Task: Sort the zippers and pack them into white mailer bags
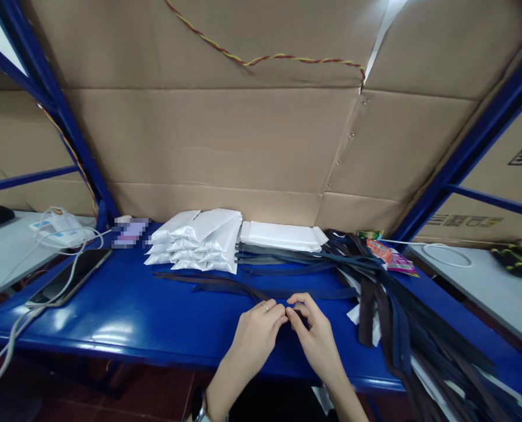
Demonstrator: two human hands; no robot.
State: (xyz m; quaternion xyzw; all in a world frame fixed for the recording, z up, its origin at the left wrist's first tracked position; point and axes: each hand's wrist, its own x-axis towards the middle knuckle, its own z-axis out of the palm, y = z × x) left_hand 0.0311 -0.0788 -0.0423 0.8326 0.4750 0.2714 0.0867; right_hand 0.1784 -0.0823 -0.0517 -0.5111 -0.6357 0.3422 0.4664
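Observation:
My left hand (pixel 261 328) and my right hand (pixel 314 328) meet at the front of the blue table, fingertips pinched close together. A long dark brown fabric strip (pixel 203 278), like a zipper tape, runs from the left into my left fingers. Something dark, seemingly the strip's end, shows under the curled fingers of my right hand; the exact spot gripped is hidden. Just behind my hands lies a navy strip (pixel 326 293). To the right, a thick bundle of navy, grey and brown strips (pixel 393 293) spreads across the table and hangs over its front edge.
White plastic packets (pixel 195 237) are stacked behind, beside a flat white package (pixel 282 234). A phone (pixel 70 278) and white cables (pixel 12 340) lie left. Colourful wrappers (pixel 386 258) sit back right. Blue frame posts (pixel 467 140) and a cardboard wall (pixel 217 140) bound the blue table (pixel 124 310).

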